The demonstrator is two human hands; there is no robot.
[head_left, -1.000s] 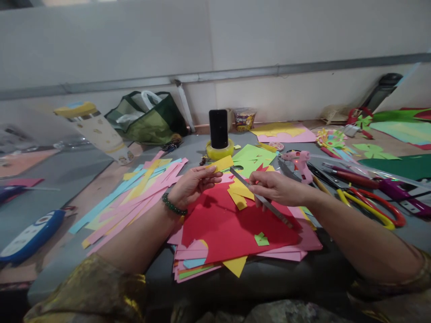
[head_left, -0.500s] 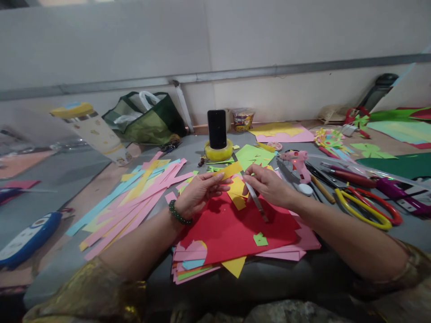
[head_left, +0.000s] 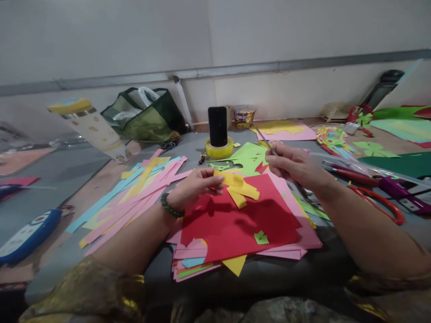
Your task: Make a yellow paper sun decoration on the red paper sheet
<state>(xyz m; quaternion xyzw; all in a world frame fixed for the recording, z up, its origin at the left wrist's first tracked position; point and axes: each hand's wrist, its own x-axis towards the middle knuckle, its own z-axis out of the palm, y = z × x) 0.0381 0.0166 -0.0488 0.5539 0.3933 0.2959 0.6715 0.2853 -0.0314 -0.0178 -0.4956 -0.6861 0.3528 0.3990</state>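
Observation:
My left hand [head_left: 202, 181] pinches a yellow paper strip [head_left: 229, 178] between thumb and fingers; its free end looks curled. Just beneath lie yellow paper pieces [head_left: 239, 197] on a red paper sheet [head_left: 232, 229]. My right hand [head_left: 292, 163] is raised to the right, apart from the strip, with its fingers closed round slim metal tweezers [head_left: 264, 138] whose thin end points up and away to the left. A small folded green paper piece [head_left: 261, 237] rests on the red sheet's near part. Pink and other coloured sheets [head_left: 286, 252] are stacked under it.
Paper strips [head_left: 134, 197] are spread on the left. A phone [head_left: 217, 126] stands in a yellow tape roll [head_left: 218, 149]; green paper [head_left: 247, 159] lies beside it. Red-handled scissors [head_left: 387, 206] and a purple tool [head_left: 400, 190] lie right. A tumbler [head_left: 97, 130] and bag [head_left: 144, 119] stand behind.
My right hand has moved right and away from the yellow strip, and the tweezers have swung from pointing down to pointing up. My left hand has shifted slightly left, still holding the strip.

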